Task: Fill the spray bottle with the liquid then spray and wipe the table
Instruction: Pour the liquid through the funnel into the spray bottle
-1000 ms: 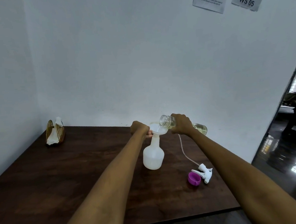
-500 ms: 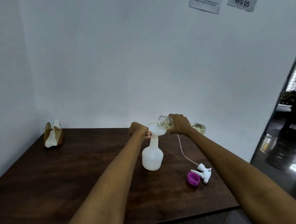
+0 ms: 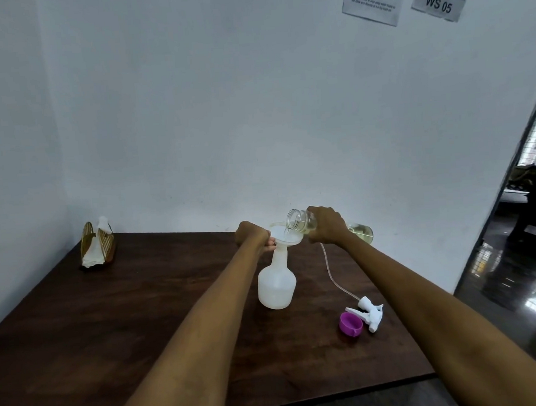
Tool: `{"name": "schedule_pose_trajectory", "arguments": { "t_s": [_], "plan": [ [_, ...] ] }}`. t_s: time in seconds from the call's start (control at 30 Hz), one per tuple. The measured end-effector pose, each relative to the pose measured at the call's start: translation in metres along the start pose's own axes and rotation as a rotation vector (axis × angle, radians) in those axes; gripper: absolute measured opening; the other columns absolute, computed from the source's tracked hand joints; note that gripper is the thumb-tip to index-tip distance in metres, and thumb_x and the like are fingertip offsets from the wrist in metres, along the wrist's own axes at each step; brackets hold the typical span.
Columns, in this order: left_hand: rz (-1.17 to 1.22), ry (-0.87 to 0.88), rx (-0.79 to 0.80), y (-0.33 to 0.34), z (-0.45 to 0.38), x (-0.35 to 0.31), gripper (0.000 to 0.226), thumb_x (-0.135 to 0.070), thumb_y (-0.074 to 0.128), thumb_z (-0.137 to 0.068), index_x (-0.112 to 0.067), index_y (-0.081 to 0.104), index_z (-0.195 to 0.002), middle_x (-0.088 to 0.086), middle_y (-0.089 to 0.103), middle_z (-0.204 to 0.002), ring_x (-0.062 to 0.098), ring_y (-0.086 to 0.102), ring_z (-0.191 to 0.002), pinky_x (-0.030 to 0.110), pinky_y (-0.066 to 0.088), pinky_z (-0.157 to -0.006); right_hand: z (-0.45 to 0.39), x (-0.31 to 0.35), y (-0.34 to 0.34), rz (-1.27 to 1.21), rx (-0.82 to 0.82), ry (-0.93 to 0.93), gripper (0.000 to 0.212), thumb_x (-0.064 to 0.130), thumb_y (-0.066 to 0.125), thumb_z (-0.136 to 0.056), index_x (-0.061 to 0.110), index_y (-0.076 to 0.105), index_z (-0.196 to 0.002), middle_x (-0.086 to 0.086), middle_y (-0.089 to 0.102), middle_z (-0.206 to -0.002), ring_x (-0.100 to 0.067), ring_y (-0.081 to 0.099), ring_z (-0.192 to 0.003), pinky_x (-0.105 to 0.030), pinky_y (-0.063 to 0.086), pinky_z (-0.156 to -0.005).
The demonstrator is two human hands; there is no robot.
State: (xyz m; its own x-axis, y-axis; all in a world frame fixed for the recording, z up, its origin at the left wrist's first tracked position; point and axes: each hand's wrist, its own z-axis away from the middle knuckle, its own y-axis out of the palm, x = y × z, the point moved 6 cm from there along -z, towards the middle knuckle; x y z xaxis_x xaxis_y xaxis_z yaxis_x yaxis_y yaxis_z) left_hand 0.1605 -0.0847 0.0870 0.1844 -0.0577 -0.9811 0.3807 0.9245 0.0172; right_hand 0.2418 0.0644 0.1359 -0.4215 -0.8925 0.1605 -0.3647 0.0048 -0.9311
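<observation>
Over the funnel [image 3: 284, 236], the jar [image 3: 301, 224] stays tilted, pouring.

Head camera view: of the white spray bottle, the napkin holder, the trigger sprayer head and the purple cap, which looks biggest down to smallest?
1. White spray bottle
2. Napkin holder, though it stands farther back, so its rank is unsure
3. Trigger sprayer head, not counting its tube
4. Purple cap, nearly alike

Two bottles [image 3: 276, 284] [image 3: 303, 224], one funnel [image 3: 285, 236], one purple cap [image 3: 350, 324].

head view, looking forward and down, table [image 3: 111, 340] near
</observation>
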Motion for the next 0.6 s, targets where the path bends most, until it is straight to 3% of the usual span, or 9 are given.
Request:
{"name": "schedule_pose_trajectory", "arguments": {
  "t_s": [0.17, 0.3, 0.4, 0.43, 0.5, 0.6],
  "plan": [
    [0.008, 0.005, -0.012, -0.001, -0.0013, 0.0011, 0.031, 0.011, 0.055, -0.089, -0.001, 0.047, -0.062, 0.015, 0.049, -0.059, 0.016, 0.05, -0.048, 0.031, 0.058, -0.06, 0.0007, 0.0003, 0.0, 0.011, 0.008, 0.0, 0.041, 0.009, 0.068, -0.067, 0.006, 0.058, -0.106, -0.003, 0.053, -0.086, -0.022, 0.044, -0.079, -0.027, 0.033, -0.071],
    [0.022, 0.003, -0.003, -0.0019, -0.0006, 0.0015, 0.032, 0.01, 0.054, -0.09, -0.001, 0.046, -0.061, 0.015, 0.048, -0.06, 0.016, 0.049, -0.048, 0.029, 0.057, -0.063, 0.0012, -0.0009, 0.0008, 0.017, 0.012, -0.006, 0.041, 0.008, 0.068, -0.067, 0.006, 0.057, -0.107, -0.011, 0.065, -0.102, -0.026, 0.05, -0.083, -0.029, 0.035, -0.072],
    [-0.003, 0.018, -0.01, -0.0034, 0.0003, 0.0004, 0.03, 0.01, 0.054, -0.09, -0.001, 0.047, -0.062, 0.015, 0.049, -0.06, 0.016, 0.05, -0.048, 0.021, 0.05, -0.034, 0.0012, -0.0012, 0.0008, 0.013, -0.003, -0.011, 0.042, 0.007, 0.068, -0.067, 0.006, 0.058, -0.108, -0.011, 0.065, -0.099, -0.029, 0.054, -0.087, -0.03, 0.036, -0.073],
    [-0.013, 0.019, -0.015, -0.0041, 0.0009, 0.0003, 0.03, 0.009, 0.055, -0.089, -0.001, 0.047, -0.062, 0.014, 0.05, -0.06, 0.016, 0.051, -0.047, 0.021, 0.047, -0.03, 0.0013, -0.0009, 0.0009, 0.011, -0.005, -0.013, 0.042, 0.006, 0.068, -0.066, 0.006, 0.058, -0.107, -0.01, 0.063, -0.094, -0.029, 0.053, -0.086, -0.03, 0.036, -0.072],
    [-0.018, 0.017, -0.016, -0.0034, 0.0003, 0.0008, 0.03, 0.009, 0.055, -0.09, -0.001, 0.047, -0.063, 0.014, 0.05, -0.06, 0.015, 0.051, -0.047, 0.021, 0.048, -0.031, 0.0013, -0.0002, 0.0011, 0.007, -0.003, -0.012, 0.04, 0.006, 0.068, -0.066, 0.005, 0.058, -0.104, -0.007, 0.058, -0.088, -0.025, 0.049, -0.08, -0.028, 0.035, -0.071],
    [-0.012, 0.011, -0.007, -0.0013, -0.0013, 0.0019, 0.03, 0.009, 0.054, -0.09, -0.001, 0.047, -0.063, 0.014, 0.049, -0.06, 0.015, 0.05, -0.048, 0.025, 0.055, -0.047, 0.0013, 0.0011, 0.0012, 0.007, 0.001, -0.011, 0.041, 0.007, 0.068, -0.066, 0.005, 0.058, -0.105, -0.01, 0.064, -0.094, -0.027, 0.052, -0.082, -0.027, 0.036, -0.072]
  ]
}}
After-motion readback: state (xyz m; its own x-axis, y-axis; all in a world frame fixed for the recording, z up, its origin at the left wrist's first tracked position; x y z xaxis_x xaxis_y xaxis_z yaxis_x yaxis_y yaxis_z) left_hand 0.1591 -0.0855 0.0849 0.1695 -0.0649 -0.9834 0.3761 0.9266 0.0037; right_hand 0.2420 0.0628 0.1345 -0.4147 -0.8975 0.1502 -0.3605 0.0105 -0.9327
